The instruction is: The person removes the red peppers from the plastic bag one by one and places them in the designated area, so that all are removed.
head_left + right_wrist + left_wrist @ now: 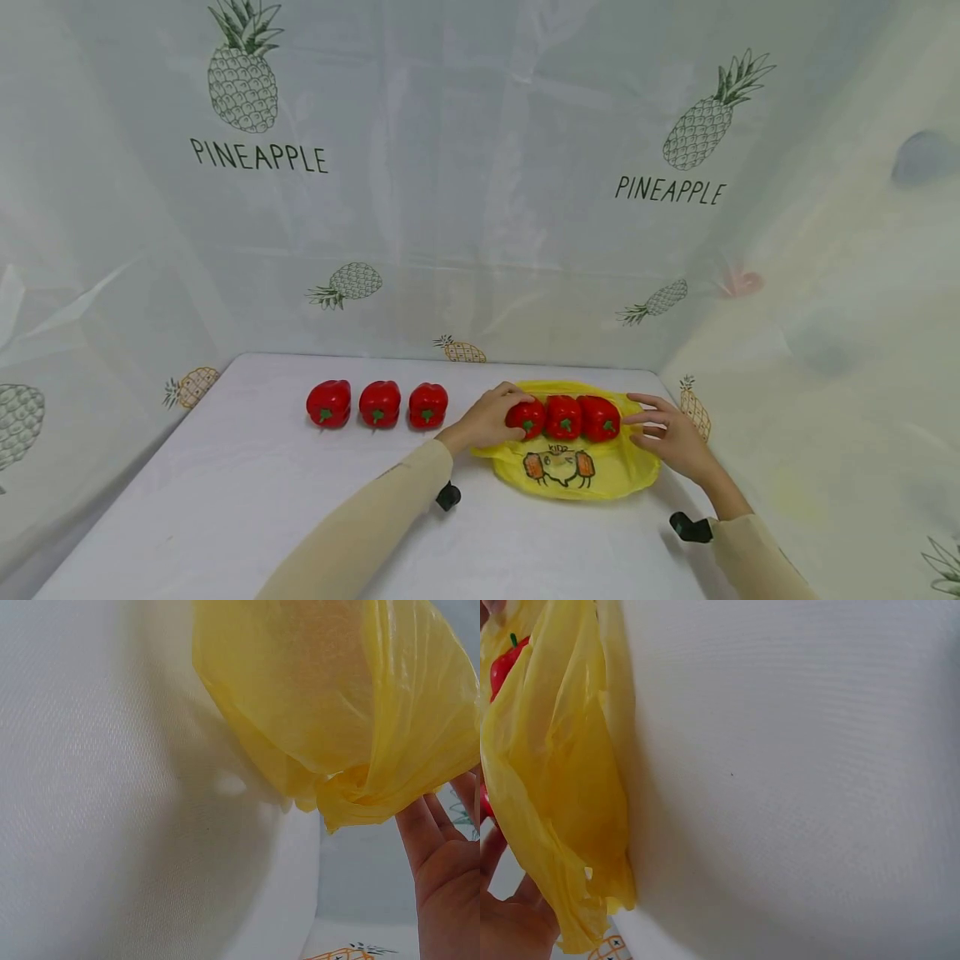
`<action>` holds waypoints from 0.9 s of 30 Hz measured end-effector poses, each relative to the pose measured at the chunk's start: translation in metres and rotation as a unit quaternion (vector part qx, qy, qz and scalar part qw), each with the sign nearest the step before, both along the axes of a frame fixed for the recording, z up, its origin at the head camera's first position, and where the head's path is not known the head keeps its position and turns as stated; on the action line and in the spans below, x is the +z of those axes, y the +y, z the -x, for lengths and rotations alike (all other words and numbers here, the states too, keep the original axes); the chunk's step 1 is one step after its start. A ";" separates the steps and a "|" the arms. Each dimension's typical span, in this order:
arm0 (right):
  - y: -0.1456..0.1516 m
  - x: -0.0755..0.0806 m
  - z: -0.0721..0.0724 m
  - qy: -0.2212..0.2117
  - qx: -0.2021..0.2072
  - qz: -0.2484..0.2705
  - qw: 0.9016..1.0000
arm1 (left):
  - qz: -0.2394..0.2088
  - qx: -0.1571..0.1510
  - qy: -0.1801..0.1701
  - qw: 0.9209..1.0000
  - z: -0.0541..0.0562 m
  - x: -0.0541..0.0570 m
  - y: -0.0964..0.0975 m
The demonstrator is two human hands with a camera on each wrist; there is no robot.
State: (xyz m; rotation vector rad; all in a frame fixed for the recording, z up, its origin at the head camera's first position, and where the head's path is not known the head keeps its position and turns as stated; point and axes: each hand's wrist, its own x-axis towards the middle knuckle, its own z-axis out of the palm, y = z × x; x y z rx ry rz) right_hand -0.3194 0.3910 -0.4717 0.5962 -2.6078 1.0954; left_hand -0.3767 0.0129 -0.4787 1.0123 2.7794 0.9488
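Note:
Three red bell peppers with green stems sit side by side on a yellow plastic bag (607, 468) printed with a cartoon face. My left hand (489, 417) grips the leftmost pepper (531, 419) on the bag, fingers over the top and thumb at the near side. Beside it lie the middle pepper (563, 417) and the right pepper (600, 418). At the bag's right edge is my right hand (675, 437), its fingers extended toward the right pepper. The right wrist view shows the right hand's fingers (421, 829) against the crumpled bag edge (352, 799).
Left of the bag, three more red bell peppers stand in a row: one at far left (328, 404), one in the middle (380, 404) and one nearest the bag (428, 406). The white table (225, 500) meets a pineapple-print curtain (465, 208) behind and at both sides.

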 end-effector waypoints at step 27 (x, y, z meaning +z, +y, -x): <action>-0.002 0.003 -0.002 -0.015 -0.002 0.003 1.000 | -0.024 -0.013 -0.027 0.999 -0.012 0.008 -0.008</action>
